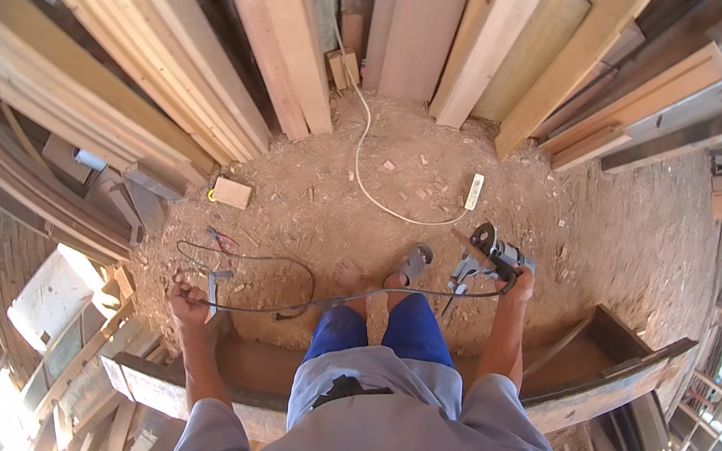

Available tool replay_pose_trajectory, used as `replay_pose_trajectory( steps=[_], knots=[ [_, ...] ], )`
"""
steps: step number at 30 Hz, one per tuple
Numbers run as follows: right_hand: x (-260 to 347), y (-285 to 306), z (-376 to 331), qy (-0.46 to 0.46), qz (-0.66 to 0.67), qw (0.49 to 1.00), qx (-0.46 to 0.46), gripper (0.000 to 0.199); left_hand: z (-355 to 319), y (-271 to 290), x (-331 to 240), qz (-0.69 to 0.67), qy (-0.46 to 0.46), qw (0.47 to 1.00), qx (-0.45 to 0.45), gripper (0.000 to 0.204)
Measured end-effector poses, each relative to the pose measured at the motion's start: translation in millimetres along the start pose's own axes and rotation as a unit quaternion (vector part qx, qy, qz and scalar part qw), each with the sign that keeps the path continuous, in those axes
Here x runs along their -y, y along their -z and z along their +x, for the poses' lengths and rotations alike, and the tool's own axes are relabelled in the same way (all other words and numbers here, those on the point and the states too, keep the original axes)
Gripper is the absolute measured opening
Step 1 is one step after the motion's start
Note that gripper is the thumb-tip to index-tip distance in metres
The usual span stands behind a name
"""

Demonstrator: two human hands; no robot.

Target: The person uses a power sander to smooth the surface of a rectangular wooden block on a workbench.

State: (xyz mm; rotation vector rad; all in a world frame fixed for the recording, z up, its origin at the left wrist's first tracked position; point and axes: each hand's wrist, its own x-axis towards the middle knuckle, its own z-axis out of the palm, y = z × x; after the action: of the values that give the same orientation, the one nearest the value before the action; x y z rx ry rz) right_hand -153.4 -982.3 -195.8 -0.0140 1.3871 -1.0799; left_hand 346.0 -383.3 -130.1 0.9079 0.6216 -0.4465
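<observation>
power tool up in one hand, cord in the other

the right hand [519,279] has its grip wrapped round a handheld power tool [490,252], held over the sawdust floor [626,241], long axis running left to right, working end pointing left and slightly down. the left hand [188,300] is closed on its black cord [278,261], which loops between them. a wooden trough [616,383] sits below; its contents can't be made out.

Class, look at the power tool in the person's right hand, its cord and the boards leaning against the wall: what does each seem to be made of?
Power tool: probably metal with dark plastic, grey with a dull sheen. Cord: likely rubber or plastic coating, black and bending freely. Boards: bare unpainted wood, pale with visible grain.
</observation>
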Motion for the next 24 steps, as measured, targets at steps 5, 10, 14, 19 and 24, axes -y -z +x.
replay_pose_trajectory(
  steps=[5,10,14,19,24],
  knots=[
    [8.6,36.0,75.7,0.058,-0.063,0.996,-0.029,0.013,25.7,-49.9,76.7,0.025,0.074,0.996,-0.039,0.013],
    [-2.5,9.0,106.4,0.02,0.077,0.997,0.023,0.017,68.0,-76.8,135.8,0.182,0.087,0.979,0.01,0.013],
    [0.5,57.9,199.3,0.07,0.106,0.992,-0.027,0.017,107.2,-130.0,210.0,0.263,0.13,0.956,0.009,0.015],
    [3.1,91.3,270.6,0.104,0.056,0.992,-0.033,0.016,133.2,-155.1,289.0,0.322,0.176,0.93,0.024,0.016],
    [-6.7,144.5,337.3,0.055,0.097,0.994,-0.008,0.018,180.1,-149.7,372.4,0.456,0.178,0.872,0.02,0.017]
  ],
)
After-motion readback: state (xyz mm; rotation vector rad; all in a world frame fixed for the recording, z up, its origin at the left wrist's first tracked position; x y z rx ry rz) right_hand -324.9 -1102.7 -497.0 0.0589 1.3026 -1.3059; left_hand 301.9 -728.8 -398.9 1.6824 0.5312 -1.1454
